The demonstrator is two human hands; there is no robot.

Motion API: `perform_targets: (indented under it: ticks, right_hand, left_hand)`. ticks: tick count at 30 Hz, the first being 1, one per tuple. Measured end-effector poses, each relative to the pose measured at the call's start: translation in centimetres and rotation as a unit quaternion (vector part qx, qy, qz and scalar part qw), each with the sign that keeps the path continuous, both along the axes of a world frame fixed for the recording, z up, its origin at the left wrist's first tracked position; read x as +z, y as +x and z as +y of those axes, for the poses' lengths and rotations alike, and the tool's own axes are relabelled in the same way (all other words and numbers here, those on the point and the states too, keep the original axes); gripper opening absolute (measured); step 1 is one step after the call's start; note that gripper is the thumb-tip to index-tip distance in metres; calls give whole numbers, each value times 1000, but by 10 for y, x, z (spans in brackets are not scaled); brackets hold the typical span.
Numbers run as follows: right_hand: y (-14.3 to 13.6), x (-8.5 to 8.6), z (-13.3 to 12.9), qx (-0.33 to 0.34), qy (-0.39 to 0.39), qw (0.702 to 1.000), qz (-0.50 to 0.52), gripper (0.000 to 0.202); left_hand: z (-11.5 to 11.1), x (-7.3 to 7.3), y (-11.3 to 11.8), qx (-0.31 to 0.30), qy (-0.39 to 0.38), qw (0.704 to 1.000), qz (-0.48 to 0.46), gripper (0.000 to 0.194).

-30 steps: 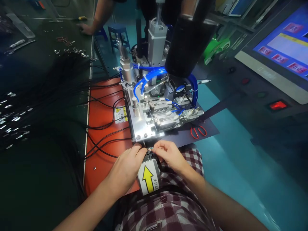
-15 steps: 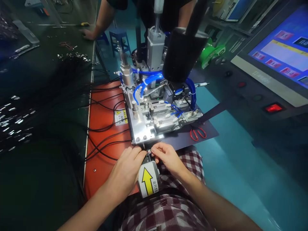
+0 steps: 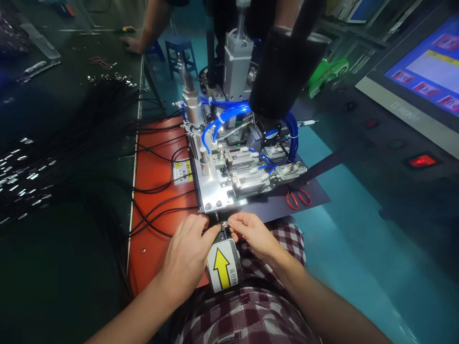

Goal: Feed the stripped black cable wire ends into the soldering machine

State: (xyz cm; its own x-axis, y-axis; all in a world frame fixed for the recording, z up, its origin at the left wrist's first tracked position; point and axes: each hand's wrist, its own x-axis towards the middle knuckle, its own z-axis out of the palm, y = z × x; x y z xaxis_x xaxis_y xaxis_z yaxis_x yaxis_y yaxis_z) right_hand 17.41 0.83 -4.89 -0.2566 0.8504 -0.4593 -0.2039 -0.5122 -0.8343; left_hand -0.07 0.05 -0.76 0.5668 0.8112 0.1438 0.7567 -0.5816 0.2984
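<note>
My right hand (image 3: 253, 234) pinches a small shiny cable end (image 3: 224, 223) with a hint of red and white at its tip; its exact kind is too small to tell. My left hand (image 3: 188, 246) lies just to the left, fingers curled and thumb tip close to the same piece; what its fingers hold is hidden. Both hands meet at the front edge of a metal machine (image 3: 215, 193), above a dark narrow holder (image 3: 223, 235). Below that sits a white cover with a yellow arrow (image 3: 223, 268).
Black cables (image 3: 154, 215) cross the orange base plate (image 3: 148, 267) from a dark table at left piled with metal-tipped cables (image 3: 21, 167). Red-handled scissors (image 3: 298, 198) lie at right. A black cylinder (image 3: 283, 71) overhangs the machine. A touchscreen (image 3: 423, 62) stands right; a co-worker's hand (image 3: 133, 45) rests behind.
The view has shifted slightly, so the machine and screen sit a little further right. My hands stay together at the machine's front edge, with the pinch barely changed.
</note>
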Motion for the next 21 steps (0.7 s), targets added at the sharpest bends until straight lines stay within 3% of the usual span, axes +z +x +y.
perform_targets:
  ticks: [4, 13, 21]
  right_hand:
    - [-1, 1, -2, -7, 34, 999, -36, 33]
    - [-3, -2, -6, -9, 118, 984, -131, 28]
    - [-3, 2, -2, 4, 21, 999, -24, 34]
  left_hand:
    - [-6, 1, 1, 5, -40, 998, 47, 30]
    - [-1, -2, -1, -8, -67, 994, -85, 28]
    - [-4, -3, 0, -4, -70, 997, -26, 28]
